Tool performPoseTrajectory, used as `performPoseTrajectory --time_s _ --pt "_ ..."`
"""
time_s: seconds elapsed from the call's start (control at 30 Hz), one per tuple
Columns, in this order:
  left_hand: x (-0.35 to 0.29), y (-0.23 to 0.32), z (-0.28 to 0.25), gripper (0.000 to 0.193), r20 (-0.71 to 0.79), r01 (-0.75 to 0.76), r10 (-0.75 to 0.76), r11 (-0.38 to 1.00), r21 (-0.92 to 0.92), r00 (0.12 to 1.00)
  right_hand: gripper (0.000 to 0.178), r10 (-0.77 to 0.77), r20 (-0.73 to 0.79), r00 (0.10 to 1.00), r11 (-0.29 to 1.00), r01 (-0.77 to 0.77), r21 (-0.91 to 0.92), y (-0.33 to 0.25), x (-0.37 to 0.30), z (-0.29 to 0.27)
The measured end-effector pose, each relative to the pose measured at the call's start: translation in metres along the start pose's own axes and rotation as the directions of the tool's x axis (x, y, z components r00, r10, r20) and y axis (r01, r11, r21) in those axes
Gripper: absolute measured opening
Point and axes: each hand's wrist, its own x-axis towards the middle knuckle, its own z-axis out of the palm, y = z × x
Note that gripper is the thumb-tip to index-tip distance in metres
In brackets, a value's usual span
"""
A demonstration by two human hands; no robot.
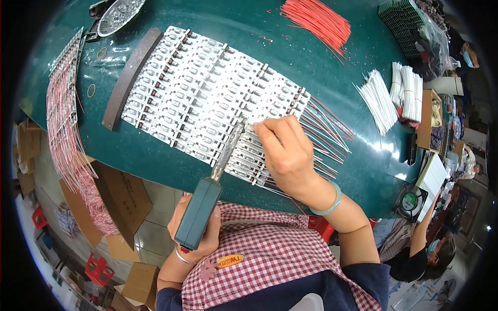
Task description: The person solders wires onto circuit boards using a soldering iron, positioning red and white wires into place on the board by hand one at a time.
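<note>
My left hand (211, 230) is wrapped round the green handle of a soldering gun (196, 215). Its metal barrel slants up to a tip that meets a panel of small white circuit boards (197, 78). Close beside that tip, the fingertips of my right hand (286, 153) are pinched together over the panel; whatever they grip is too small or hidden to name. Red and white wires (327, 132) stick out from the panel's right end, partly behind my right hand.
A dark curved bar (132, 78) lies along the panel's left edge. Red wires (319, 23) and white wire bundles (378, 101) lie on the green table (259, 44). Wired boards (65, 93) hang over the left edge above a cardboard box (122, 199). A co-worker (415, 254) sits at right.
</note>
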Motion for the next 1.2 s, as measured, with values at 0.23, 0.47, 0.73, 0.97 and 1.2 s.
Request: performPoseTrajectory --time_s 0.23,0.47,0.73,0.97,1.2 --pt "0.006 0.004 -0.001 0.025 -0.002 -0.002 0.002 1.000 0.008 1.000 0.036 0.067 -0.033 0.997 0.998 -0.067 0.008 -0.005 0.005 -0.001" --pt "0.010 0.004 0.002 0.027 -0.004 0.016 -0.017 0.999 -0.042 1.000 0.032 0.072 -0.105 0.992 0.997 -0.069 0.038 0.006 0.009 -0.001" --pt "0.025 0.014 0.001 0.023 0.057 -0.030 0.029 0.999 0.012 0.998 0.031 0.068 -0.096 0.993 0.998 -0.067 0.022 0.010 0.010 0.005" --pt "0.037 0.025 0.003 0.019 0.028 -0.053 0.053 0.998 0.016 0.998 0.030 0.062 -0.086 0.994 0.998 -0.061 0.014 0.009 0.011 0.003" --pt "0.036 0.025 0.002 0.016 0.014 -0.091 0.091 0.996 0.026 0.996 0.031 0.052 -0.091 0.994 0.999 -0.051 0.012 0.009 0.011 0.003"
